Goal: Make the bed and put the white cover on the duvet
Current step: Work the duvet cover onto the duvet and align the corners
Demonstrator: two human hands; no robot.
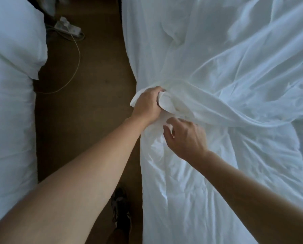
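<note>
Left hand has its fingers clenched tight round a bunched wad of the thin white fabric duvet cover, right at the near edge of the bed, with the rest spread across it. Right hand is just beside it, fingers curled against the fabric; can't tell if it's actually pinching. A white power strip lies on the brown floor.

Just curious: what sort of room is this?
Probably a twin bedroom, perhaps a hotel room: rumpled white bedding, another bed with a pillow across a narrow aisle, and a power strip on the floor.
</note>
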